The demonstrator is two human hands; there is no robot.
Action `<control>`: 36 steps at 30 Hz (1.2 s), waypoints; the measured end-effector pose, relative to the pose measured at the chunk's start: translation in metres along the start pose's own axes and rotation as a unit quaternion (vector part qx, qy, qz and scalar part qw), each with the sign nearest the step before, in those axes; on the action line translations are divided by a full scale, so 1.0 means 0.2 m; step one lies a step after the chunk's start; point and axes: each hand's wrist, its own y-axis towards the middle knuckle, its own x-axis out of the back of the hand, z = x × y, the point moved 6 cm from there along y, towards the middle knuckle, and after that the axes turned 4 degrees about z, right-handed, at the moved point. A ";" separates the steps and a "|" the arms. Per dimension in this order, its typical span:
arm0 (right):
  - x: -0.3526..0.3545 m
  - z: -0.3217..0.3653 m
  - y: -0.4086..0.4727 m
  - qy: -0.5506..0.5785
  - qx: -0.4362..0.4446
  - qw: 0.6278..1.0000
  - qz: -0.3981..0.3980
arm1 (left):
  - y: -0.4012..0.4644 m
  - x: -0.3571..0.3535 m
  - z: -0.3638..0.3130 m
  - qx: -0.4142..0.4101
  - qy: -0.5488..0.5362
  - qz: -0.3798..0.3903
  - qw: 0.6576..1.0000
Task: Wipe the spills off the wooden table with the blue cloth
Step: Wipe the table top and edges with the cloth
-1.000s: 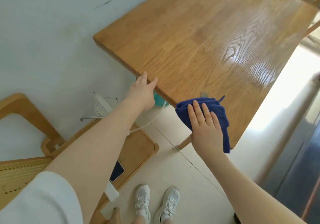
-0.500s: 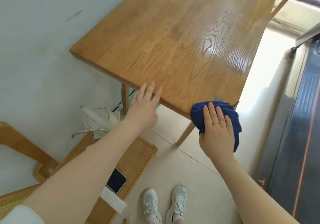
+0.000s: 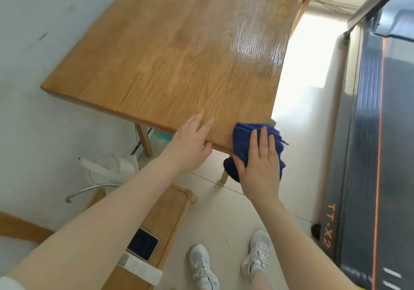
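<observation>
The wooden table [image 3: 179,61] fills the upper middle of the view, with a shiny wet-looking patch toward its right side. A dark blue cloth [image 3: 243,142] lies bunched on the table's near right corner and hangs over the edge. My right hand [image 3: 259,164] presses flat on the cloth with straight fingers. My left hand [image 3: 190,144] rests on the near edge of the table just left of the cloth, fingers straight on top, thumb at the edge.
A low wooden bench [image 3: 156,222] below the table holds a phone [image 3: 143,243] and a white remote [image 3: 140,269]. A white fan [image 3: 105,170] stands by the wall. A dark treadmill [image 3: 376,155] runs along the right. My white shoes [image 3: 228,265] stand on the tile floor.
The view has shifted so the table sits more square ahead. Both hands stay at the near edge; the cloth under my right hand now lies right at the corner, closer to my left hand.
</observation>
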 end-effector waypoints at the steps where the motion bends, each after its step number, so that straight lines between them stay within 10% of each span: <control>1: 0.00 -0.03 -0.02 0.074 -0.021 0.997 0.001 | 0.03 0.00 -0.04 -0.004 0.004 0.001 1.000; 12: 0.04 -0.20 0.52 0.393 -0.134 0.909 0.037 | 0.28 -0.03 -0.12 0.070 -0.051 -0.069 0.994; 36: 0.05 -0.31 0.62 0.397 -0.174 0.857 0.279 | 0.59 0.00 -0.23 0.221 0.131 0.100 0.961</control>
